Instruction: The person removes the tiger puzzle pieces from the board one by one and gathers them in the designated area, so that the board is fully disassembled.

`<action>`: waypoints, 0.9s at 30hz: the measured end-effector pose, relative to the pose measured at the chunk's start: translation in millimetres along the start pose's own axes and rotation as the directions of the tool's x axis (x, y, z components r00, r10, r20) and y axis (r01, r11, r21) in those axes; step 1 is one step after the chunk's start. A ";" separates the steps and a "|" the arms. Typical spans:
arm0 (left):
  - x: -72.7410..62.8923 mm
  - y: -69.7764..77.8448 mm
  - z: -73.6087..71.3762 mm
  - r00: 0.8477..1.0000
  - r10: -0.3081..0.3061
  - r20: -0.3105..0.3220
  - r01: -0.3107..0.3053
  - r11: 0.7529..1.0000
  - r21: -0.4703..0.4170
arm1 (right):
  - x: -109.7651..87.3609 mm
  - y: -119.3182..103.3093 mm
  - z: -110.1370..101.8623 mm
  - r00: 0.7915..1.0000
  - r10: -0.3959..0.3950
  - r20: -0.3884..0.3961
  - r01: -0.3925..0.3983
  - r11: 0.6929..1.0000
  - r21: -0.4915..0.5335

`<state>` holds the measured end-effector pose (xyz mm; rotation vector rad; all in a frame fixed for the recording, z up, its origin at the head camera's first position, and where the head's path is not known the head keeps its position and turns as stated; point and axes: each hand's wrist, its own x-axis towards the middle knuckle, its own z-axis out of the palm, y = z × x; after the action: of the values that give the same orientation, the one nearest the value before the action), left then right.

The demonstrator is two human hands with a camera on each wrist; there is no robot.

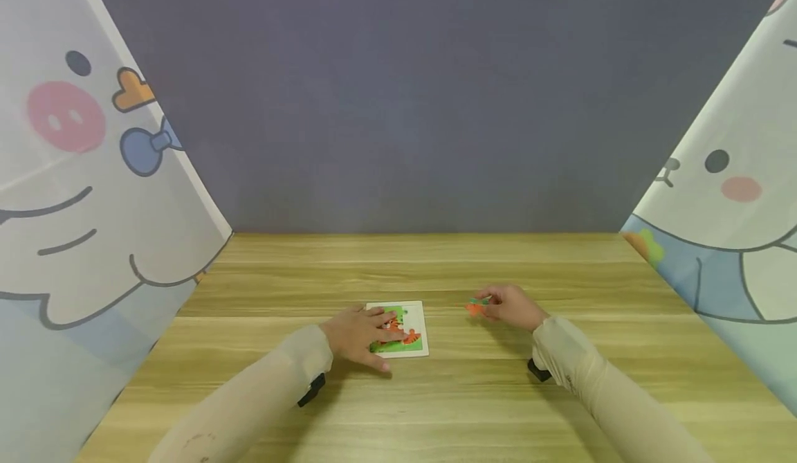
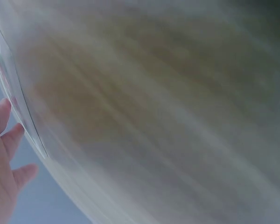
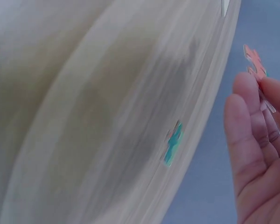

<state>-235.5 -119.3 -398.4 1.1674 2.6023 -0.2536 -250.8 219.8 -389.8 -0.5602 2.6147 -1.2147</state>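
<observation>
My left hand point(image 1: 361, 333) lies with its fingers spread over a small white-framed jigsaw puzzle point(image 1: 425, 344), covering its left part. The puzzle's picture shows green ground and an orange striped figure; a white gap shows at its upper right. To the right, my right hand point(image 1: 512, 307) pinches an orange puzzle piece point(image 3: 255, 61) between thumb and fingertips, above the table. A second piece, teal and green point(image 3: 173, 144), lies on the table near that hand in the right wrist view. Only the left fingers point(image 2: 13, 140) and the board's edge show in the left wrist view.
Both hands work over a wood-grain table point(image 1: 398, 414). A plain grey wall point(image 1: 398, 103) stands behind it. Cartoon-printed panels flank the table at the left point(image 1: 75, 255) and right point(image 1: 747, 241).
</observation>
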 end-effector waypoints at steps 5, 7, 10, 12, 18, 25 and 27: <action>-1.2 -1.4 -2.8 1.000 0.013 0.004 -0.013 0.999 -0.031 | -7.0 7.2 -3.3 0.999 0.029 -0.020 -0.029 1.000 0.000; -1.4 -1.5 -3.5 1.000 0.012 0.007 -0.012 0.999 -0.042 | -8.7 9.0 -4.7 0.999 0.039 -0.026 -0.039 0.999 0.010; -1.9 -0.8 -4.1 1.000 0.007 0.010 -0.007 0.999 -0.036 | -10.3 10.2 -6.2 0.998 0.059 -0.021 -0.058 0.997 0.046; -1.9 0.0 -3.9 1.000 0.000 0.011 0.000 1.000 -0.024 | -11.1 10.4 -7.2 0.996 0.086 -0.007 -0.086 0.994 0.072; 1.0 2.3 -1.3 1.000 -0.005 0.016 0.005 1.000 0.015 | -12.4 12.2 -9.5 0.988 0.153 0.032 -0.156 0.981 0.114; 1.6 5.4 -3.7 0.999 -0.023 0.040 0.023 1.000 0.017 | -14.8 11.5 -16.7 0.977 0.198 0.072 -0.204 0.975 0.083; 1.7 5.8 -4.2 0.999 -0.028 0.045 0.028 1.000 0.012 | -15.4 12.5 -18.7 0.974 0.214 0.079 -0.219 0.973 0.071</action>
<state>-232.9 -113.1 -395.3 1.1162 2.5825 -0.2974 -246.3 246.6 -387.0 -0.2880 2.4794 -1.1992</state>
